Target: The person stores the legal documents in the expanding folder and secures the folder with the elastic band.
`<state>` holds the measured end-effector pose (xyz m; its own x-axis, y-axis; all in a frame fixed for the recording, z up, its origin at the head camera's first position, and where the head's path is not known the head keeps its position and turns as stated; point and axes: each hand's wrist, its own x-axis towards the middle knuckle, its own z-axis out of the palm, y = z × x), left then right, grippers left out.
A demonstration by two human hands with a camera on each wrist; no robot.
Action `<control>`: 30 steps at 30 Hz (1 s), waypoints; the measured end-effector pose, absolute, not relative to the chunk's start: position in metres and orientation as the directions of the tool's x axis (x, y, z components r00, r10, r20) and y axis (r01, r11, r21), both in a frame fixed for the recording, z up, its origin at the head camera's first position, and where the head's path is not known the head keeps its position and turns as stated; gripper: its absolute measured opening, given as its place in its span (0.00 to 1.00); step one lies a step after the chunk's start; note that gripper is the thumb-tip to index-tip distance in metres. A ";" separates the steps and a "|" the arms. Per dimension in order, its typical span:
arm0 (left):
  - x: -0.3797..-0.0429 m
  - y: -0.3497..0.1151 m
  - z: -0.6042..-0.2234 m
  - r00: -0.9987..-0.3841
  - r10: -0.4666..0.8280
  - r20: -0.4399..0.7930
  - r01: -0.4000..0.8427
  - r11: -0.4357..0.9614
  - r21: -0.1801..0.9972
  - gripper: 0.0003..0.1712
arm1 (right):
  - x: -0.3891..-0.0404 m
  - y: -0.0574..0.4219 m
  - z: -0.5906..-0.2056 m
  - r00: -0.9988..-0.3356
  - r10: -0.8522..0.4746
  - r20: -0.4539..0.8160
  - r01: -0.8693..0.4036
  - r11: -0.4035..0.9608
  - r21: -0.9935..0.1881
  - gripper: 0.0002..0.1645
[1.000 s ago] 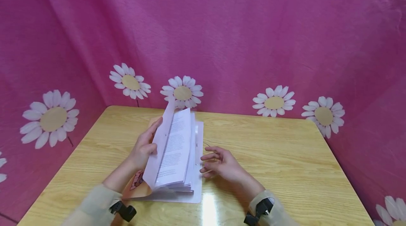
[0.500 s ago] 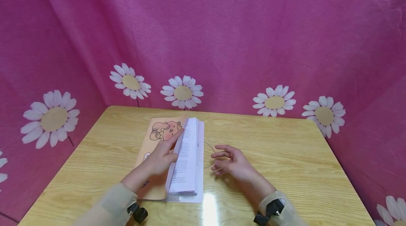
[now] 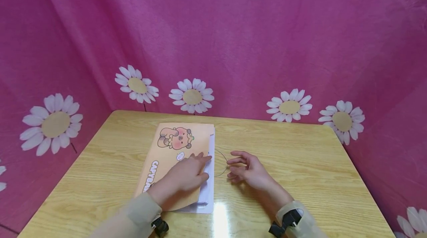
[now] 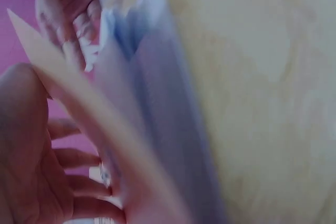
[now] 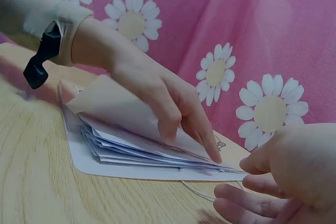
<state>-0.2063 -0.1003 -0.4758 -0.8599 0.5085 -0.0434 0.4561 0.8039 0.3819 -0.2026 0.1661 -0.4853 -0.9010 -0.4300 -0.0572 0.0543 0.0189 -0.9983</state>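
A peach-coloured paper folder (image 3: 197, 134) with a cartoon capybara on its cover lies on the table's left half. Its cover slopes over a stack of printed sheets (image 5: 105, 148), and the near corner stands raised. My left hand (image 3: 186, 173) rests on the cover from above, its straight fingers reaching the right edge. From that edge a thin cord loop (image 3: 224, 155) curves out to the right. Beside the loop is my right hand (image 3: 248, 169), its fingers loosely bent and their tips right at the cord. In the left wrist view the raised cover (image 4: 105, 114) is blurred.
The wooden table (image 3: 283, 149) extends to the right, with a bright reflection near its front. A pink curtain (image 3: 233, 45) printed with white daisies surrounds the back and sides. Black wrist cameras (image 3: 160, 227) sit on both sleeves.
The folder's cover has swung from upright down to the right over the sheets, with my left hand moving along with it. My right hand has shifted slightly right, and more of the cord loop shows.
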 end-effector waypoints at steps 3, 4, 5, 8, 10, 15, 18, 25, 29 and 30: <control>-0.202 -0.094 -0.479 -0.867 0.495 -0.056 0.461 0.839 0.291 0.37 | -0.204 0.165 -0.487 -0.905 -0.422 -0.058 0.048 0.033 -0.998 0.36; -0.200 -0.092 -0.479 -0.868 0.493 -0.055 0.463 0.845 0.269 0.37 | -0.204 0.165 -0.487 -0.907 -0.417 -0.057 0.043 0.041 -0.998 0.35; -0.199 -0.091 -0.480 -0.869 0.492 -0.054 0.465 0.849 0.253 0.37 | -0.205 0.164 -0.487 -0.909 -0.414 -0.055 0.038 0.049 -0.998 0.35; -0.197 -0.093 -0.477 -0.868 0.493 -0.063 0.460 0.845 0.274 0.38 | -0.206 0.162 -0.486 -0.914 -0.402 -0.048 0.016 0.084 -0.996 0.34; -0.198 -0.099 -0.474 -0.860 0.506 -0.071 0.457 0.824 0.336 0.39 | -0.208 0.161 -0.487 -0.917 -0.399 -0.027 -0.019 0.112 -0.994 0.33; -0.207 -0.126 -0.464 -0.842 0.531 -0.096 0.421 0.758 0.498 0.44 | -0.214 0.160 -0.492 -0.919 -0.392 0.045 -0.142 0.223 -0.964 0.29; -0.210 -0.146 -0.461 -0.850 0.518 -0.093 0.393 0.743 0.542 0.48 | -0.217 0.159 -0.493 -0.930 -0.363 0.063 -0.189 0.326 -0.926 0.26; -0.218 -0.184 -0.464 -0.884 0.455 -0.103 0.345 0.786 0.514 0.59 | -0.226 0.155 -0.498 -0.944 -0.310 0.118 -0.269 0.508 -0.818 0.22; -0.222 -0.197 -0.468 -0.890 0.438 -0.126 0.339 0.821 0.460 0.64 | -0.229 0.153 -0.501 -0.942 -0.304 0.145 -0.305 0.587 -0.750 0.21; -0.223 -0.199 -0.470 -0.891 0.434 -0.130 0.338 0.828 0.447 0.66 | -0.229 0.152 -0.500 -0.942 -0.303 0.145 -0.307 0.598 -0.740 0.20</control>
<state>-0.2228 -0.1993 -0.4700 -0.8913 0.4343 -0.1305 0.3381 0.8281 0.4470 -0.2291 0.1520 -0.5005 -0.9418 -0.3033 0.1449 -0.3065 0.5982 -0.7404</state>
